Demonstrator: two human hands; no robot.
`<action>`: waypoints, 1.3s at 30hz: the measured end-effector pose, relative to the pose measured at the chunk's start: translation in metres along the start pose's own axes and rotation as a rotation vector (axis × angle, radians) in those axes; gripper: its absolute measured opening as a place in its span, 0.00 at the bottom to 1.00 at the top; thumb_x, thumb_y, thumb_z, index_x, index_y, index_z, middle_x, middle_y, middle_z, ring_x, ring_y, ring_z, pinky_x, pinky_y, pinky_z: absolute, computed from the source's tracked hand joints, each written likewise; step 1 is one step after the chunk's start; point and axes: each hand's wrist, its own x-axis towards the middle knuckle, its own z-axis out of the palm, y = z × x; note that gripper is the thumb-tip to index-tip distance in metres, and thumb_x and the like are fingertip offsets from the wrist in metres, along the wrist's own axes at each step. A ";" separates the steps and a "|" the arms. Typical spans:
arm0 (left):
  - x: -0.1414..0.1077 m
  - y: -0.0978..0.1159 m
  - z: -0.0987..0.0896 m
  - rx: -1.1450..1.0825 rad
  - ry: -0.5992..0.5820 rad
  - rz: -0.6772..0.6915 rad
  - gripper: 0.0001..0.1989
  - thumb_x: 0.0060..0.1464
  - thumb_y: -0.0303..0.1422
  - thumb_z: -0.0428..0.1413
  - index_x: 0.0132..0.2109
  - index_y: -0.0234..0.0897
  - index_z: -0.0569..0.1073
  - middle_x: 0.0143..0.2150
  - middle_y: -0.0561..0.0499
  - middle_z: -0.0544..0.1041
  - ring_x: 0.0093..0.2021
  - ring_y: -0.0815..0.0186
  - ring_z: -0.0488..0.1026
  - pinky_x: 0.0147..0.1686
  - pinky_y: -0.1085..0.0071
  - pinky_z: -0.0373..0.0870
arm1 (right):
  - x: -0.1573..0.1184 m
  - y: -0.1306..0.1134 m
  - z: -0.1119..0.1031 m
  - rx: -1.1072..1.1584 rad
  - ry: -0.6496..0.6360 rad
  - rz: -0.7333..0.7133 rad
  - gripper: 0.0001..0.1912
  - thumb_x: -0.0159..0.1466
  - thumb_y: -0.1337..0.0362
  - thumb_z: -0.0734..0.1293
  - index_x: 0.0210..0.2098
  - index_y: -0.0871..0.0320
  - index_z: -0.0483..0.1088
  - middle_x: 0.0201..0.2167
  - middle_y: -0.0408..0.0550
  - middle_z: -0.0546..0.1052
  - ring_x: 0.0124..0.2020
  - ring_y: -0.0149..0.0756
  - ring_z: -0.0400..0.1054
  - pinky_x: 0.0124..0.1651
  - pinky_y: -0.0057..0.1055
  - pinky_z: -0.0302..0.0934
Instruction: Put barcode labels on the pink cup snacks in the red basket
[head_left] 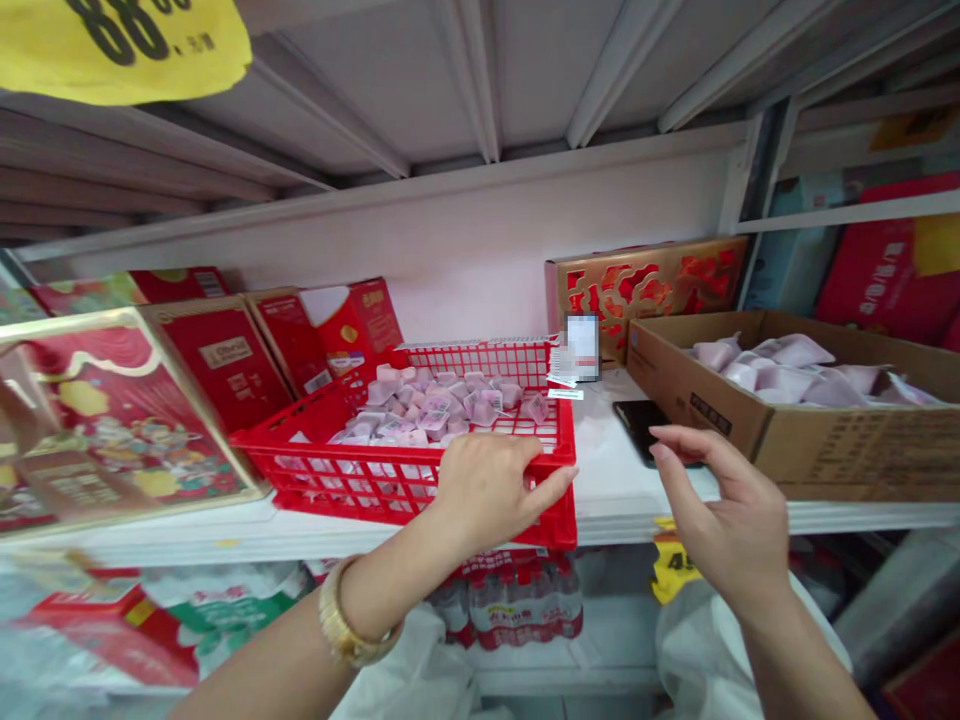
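- Red crate [337,453] at my left hand [480,488]; can't tell if gripped. Go light on rim.
- Right hand [724,510] open, dark flat item [636,422] just beyond; don't knock it.

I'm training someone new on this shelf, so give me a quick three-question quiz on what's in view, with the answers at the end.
1. Where does the flat black item lie?
A) On the white shelf, between the red plastic basket and the open cardboard box
B) Inside the red plastic basket
C) Under the left hand
2. True or false: a gold bracelet is on the same arm as the left hand.
3. Fill in: the plastic-wrapped bottles stand ____ the level of the white shelf.

Key: 1. A; 2. True; 3. below
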 end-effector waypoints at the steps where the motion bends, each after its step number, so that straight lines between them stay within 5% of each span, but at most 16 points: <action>1: -0.003 -0.002 0.002 0.000 0.052 0.026 0.28 0.62 0.53 0.46 0.27 0.38 0.76 0.21 0.48 0.75 0.24 0.62 0.72 0.25 0.69 0.50 | -0.002 -0.001 0.001 -0.006 -0.009 0.001 0.05 0.65 0.65 0.66 0.39 0.55 0.75 0.32 0.44 0.78 0.31 0.32 0.73 0.38 0.28 0.67; 9: -0.032 -0.015 0.002 -0.047 0.354 0.252 0.24 0.59 0.47 0.52 0.21 0.38 0.65 0.16 0.53 0.68 0.19 0.69 0.64 0.24 0.69 0.49 | -0.008 -0.010 0.005 -0.001 -0.066 -0.006 0.05 0.65 0.64 0.66 0.39 0.55 0.74 0.30 0.42 0.76 0.30 0.30 0.71 0.36 0.26 0.66; 19: -0.058 -0.041 -0.008 -0.268 0.366 0.416 0.23 0.61 0.47 0.47 0.22 0.39 0.63 0.16 0.55 0.62 0.19 0.68 0.57 0.25 0.67 0.50 | -0.015 -0.017 0.009 0.085 -0.065 -0.012 0.04 0.65 0.67 0.67 0.39 0.55 0.75 0.31 0.42 0.76 0.31 0.30 0.71 0.37 0.26 0.65; 23: -0.067 -0.049 -0.026 -0.482 0.119 0.396 0.21 0.61 0.46 0.47 0.27 0.38 0.71 0.20 0.51 0.70 0.22 0.67 0.64 0.26 0.69 0.57 | -0.020 -0.014 0.010 0.131 -0.062 -0.012 0.05 0.64 0.68 0.68 0.39 0.54 0.75 0.32 0.43 0.77 0.32 0.31 0.71 0.37 0.28 0.65; 25: -0.063 -0.054 -0.040 -0.582 -0.029 0.268 0.17 0.61 0.41 0.48 0.35 0.37 0.76 0.27 0.48 0.78 0.28 0.66 0.72 0.31 0.71 0.64 | -0.023 -0.011 0.010 0.137 -0.050 -0.004 0.06 0.63 0.68 0.68 0.39 0.54 0.75 0.33 0.43 0.78 0.33 0.32 0.72 0.38 0.28 0.65; 28: -0.036 -0.067 -0.057 -0.565 -0.076 0.006 0.14 0.60 0.38 0.50 0.41 0.37 0.79 0.38 0.47 0.82 0.37 0.65 0.77 0.38 0.72 0.70 | -0.027 -0.007 0.011 0.139 -0.022 0.022 0.07 0.62 0.69 0.69 0.39 0.54 0.76 0.34 0.44 0.78 0.33 0.32 0.72 0.38 0.29 0.64; 30: -0.008 -0.079 -0.058 -0.462 -0.126 -0.046 0.14 0.58 0.37 0.52 0.44 0.37 0.79 0.41 0.47 0.82 0.38 0.64 0.77 0.40 0.71 0.70 | -0.029 -0.006 0.012 0.160 -0.021 0.025 0.07 0.62 0.69 0.69 0.39 0.54 0.76 0.34 0.44 0.78 0.33 0.32 0.72 0.38 0.29 0.64; 34: 0.041 -0.100 -0.038 -0.151 -0.465 -0.063 0.09 0.49 0.29 0.59 0.38 0.38 0.81 0.31 0.51 0.81 0.27 0.66 0.72 0.33 0.73 0.65 | -0.032 -0.003 0.013 0.185 -0.045 0.008 0.08 0.61 0.70 0.70 0.39 0.54 0.76 0.34 0.44 0.78 0.34 0.33 0.72 0.38 0.30 0.65; 37: 0.053 -0.107 -0.013 -0.047 -0.728 -0.055 0.04 0.40 0.25 0.63 0.26 0.39 0.79 0.19 0.56 0.73 0.19 0.69 0.62 0.29 0.73 0.62 | -0.032 0.001 0.012 0.168 -0.048 0.021 0.08 0.61 0.70 0.70 0.40 0.54 0.76 0.35 0.44 0.78 0.33 0.33 0.72 0.37 0.30 0.64; 39: 0.052 -0.109 0.002 -0.011 -0.779 -0.048 0.06 0.36 0.24 0.64 0.20 0.39 0.76 0.15 0.57 0.69 0.18 0.70 0.58 0.27 0.73 0.61 | -0.032 0.002 0.012 0.162 -0.057 0.021 0.08 0.61 0.70 0.70 0.40 0.54 0.76 0.35 0.45 0.78 0.33 0.33 0.72 0.37 0.30 0.64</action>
